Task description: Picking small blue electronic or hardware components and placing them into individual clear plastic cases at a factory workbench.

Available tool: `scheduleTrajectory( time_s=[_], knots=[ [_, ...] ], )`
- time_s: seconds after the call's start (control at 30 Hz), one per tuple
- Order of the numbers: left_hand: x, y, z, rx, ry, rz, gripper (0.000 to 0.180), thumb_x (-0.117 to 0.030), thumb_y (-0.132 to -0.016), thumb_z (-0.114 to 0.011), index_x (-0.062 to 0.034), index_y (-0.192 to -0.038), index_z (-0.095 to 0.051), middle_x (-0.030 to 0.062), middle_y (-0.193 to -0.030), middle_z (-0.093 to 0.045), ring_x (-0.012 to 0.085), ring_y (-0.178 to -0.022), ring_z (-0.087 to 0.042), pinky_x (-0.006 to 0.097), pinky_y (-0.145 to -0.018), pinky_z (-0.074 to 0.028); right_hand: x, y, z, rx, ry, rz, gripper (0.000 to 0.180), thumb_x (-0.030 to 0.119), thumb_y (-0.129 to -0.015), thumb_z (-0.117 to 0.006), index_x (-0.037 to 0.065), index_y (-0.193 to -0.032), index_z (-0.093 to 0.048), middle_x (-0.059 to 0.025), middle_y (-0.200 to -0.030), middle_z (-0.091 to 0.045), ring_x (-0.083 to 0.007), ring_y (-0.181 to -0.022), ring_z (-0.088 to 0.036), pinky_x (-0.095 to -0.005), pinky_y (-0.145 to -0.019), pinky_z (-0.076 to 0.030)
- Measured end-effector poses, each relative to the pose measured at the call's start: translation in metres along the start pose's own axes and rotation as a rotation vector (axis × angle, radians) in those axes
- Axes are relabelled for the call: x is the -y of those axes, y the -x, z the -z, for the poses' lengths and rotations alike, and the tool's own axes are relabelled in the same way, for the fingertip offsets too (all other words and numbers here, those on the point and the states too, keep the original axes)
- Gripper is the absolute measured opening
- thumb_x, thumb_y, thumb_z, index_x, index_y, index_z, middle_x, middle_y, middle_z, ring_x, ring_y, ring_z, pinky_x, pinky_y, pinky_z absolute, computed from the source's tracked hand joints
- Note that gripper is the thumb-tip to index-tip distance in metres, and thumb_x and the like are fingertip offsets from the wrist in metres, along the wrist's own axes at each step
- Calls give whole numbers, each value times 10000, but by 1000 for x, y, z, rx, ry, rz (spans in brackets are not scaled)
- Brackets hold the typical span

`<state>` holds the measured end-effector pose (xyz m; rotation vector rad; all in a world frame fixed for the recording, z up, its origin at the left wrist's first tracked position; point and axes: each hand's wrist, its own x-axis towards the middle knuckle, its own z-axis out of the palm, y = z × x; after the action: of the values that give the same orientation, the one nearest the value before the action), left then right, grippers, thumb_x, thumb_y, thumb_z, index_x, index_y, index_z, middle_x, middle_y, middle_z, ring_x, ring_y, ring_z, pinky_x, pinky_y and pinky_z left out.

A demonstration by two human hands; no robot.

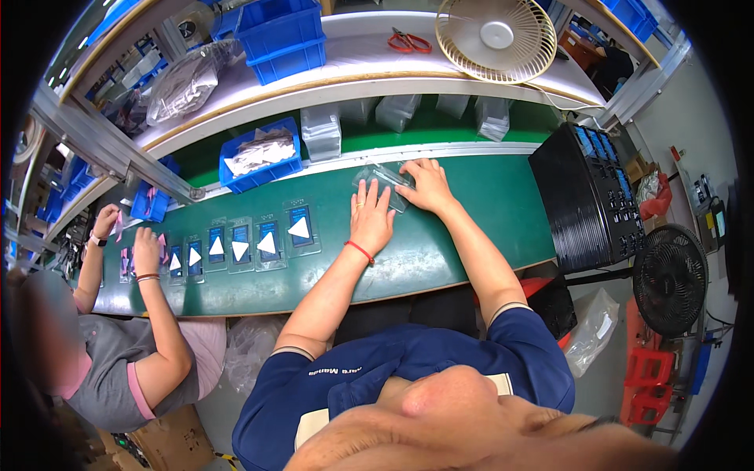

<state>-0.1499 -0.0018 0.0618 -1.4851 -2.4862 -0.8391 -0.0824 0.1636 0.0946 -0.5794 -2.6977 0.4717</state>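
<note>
A clear plastic blister pack (382,173) lies on the green worktable (440,251) in front of me. My left hand (371,220) rests on its near left part, fingers stretched out and spread. At its right edge is my right hand (430,188), with bent fingers and thumb gripping the plastic. The contents of the pack, if any, cannot be made out. Left of my hands stands a row of several clear packs with dark blue cards and white triangular pieces; the closest is this pack (300,226).
A blue bin (261,155) of white pieces stands behind the row. Stacks of clear plastic trays (320,133) line the back under a shelf holding red-handled pliers (409,41) and a fan (496,35). Black stacked trays (585,204) stand right. A co-worker (149,345) handles pink strips at left.
</note>
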Motion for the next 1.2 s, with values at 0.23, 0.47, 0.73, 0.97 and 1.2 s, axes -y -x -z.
scheduleTrajectory(
  time_s=[0.23,0.47,0.73,0.97,1.2],
  knots=[
    [-17,8,6,82,200,-94,320,-132,-817,-642,-91,-1134,-621,180,-1292,-486,391,-1300,-358,486,-1085,-295,-35,76,32,-244,124,-410,542,396,-689,-766,94,-1110,-606,-164,-1189,-515,-349,-1111,-451,-461,-937,-356],
    [-15,7,4,-32,499,-115,289,9,-815,-567,-38,-1094,-623,178,-1165,-591,365,-1145,-532,417,-985,-432,22,82,20,-227,43,41,643,436,-711,-726,62,-1207,-561,-252,-1289,-445,-390,-1195,-402,-491,-986,-315],
    [2,3,4,-215,1145,525,192,-31,-873,-611,-7,-1062,-583,116,-1064,-583,147,-796,-604,261,-598,-539,40,71,-10,-264,-269,-84,563,301,-659,-765,60,-1140,-602,-166,-1153,-583,-344,-1016,-528,-411,-900,-442],
    [11,2,7,232,1753,573,85,-134,-944,-558,-53,-927,-579,46,-832,-632,119,-672,-589,245,-536,-492,46,73,-7,-271,-407,-130,526,297,-698,-761,44,-1129,-598,-150,-1104,-605,-316,-1018,-560,-390,-882,-449],
    [2,-2,13,105,1942,660,122,-165,-951,-546,-68,-884,-577,11,-740,-562,124,-628,-560,257,-514,-477,24,68,-27,-270,-1238,-423,510,338,-745,-744,26,-1120,-595,-150,-992,-631,-283,-833,-606,-331,-725,-485]
  ],
)
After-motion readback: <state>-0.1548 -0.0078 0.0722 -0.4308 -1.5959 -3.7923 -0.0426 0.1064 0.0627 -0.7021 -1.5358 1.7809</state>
